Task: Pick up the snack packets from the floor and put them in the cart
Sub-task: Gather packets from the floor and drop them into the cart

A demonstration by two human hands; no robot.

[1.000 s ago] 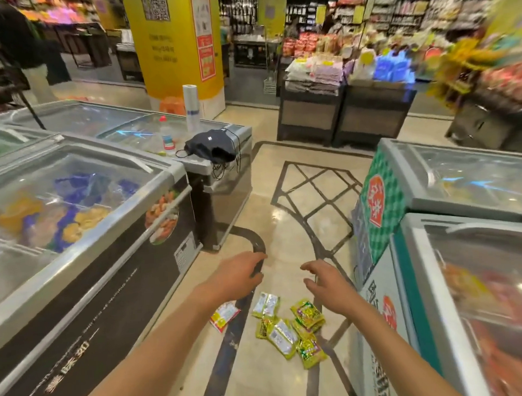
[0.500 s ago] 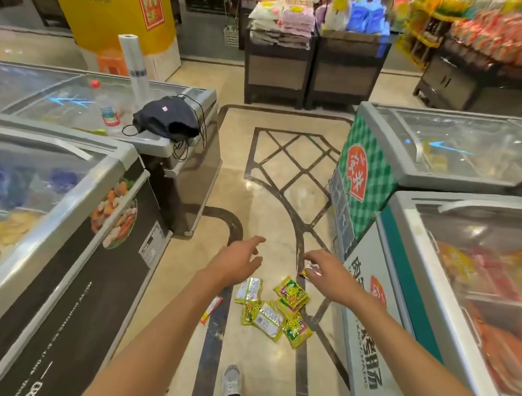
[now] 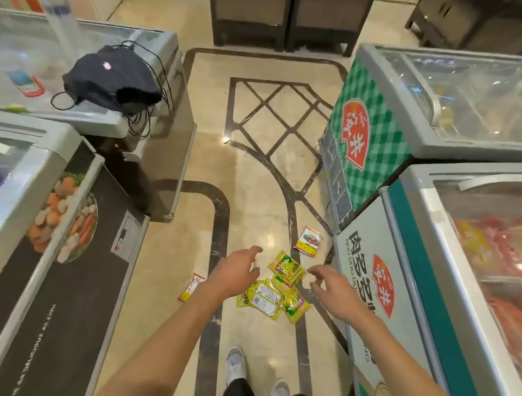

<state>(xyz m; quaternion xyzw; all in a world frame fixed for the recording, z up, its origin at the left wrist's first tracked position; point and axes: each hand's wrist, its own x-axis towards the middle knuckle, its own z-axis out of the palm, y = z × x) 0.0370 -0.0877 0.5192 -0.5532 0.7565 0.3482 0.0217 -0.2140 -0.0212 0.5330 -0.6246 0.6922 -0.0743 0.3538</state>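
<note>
The floor point(image 3: 253, 174) is polished, glossy stone. Snack packets point(image 3: 269, 295) look like shiny plastic film. The freezer lids point(image 3: 471, 81) are smooth glass, and a matt cloth bag point(image 3: 110, 75) lies far left.

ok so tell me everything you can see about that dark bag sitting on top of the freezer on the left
The dark bag is a navy, soft fabric pouch, slumped and crumpled, with a small pale label near its top. Its open mouth faces the aisle. Thin black drawstring cords loop out to its left and hang over the freezer's front edge. It rests on the glass-topped lid near the corner, beside a bottle with a red label. Neither hand touches it.
</note>
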